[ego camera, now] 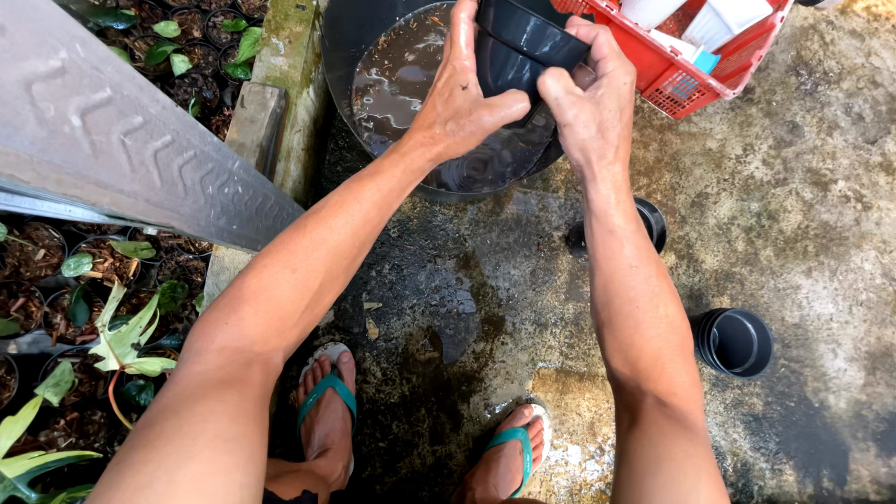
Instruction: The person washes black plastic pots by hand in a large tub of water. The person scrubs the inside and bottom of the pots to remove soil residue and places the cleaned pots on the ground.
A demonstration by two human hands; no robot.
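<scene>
Big dark tub (pixel 373 37) of murky water sits right under my hands, so I guess drips fall back in. The wet concrete floor (pixel 803 215) spreads below, with a red crate (pixel 686 84) just right of the hands. Left hand (pixel 462 98) and right hand (pixel 583 103) both clamp a stack of black plastic pots (pixel 523 42) over the water. More black pots (pixel 737 341) lie down by my right arm; seedling pots (pixel 103 271) crowd the left.

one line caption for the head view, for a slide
Both hands hold stacked black plastic pots over a tub of murky water.
</scene>
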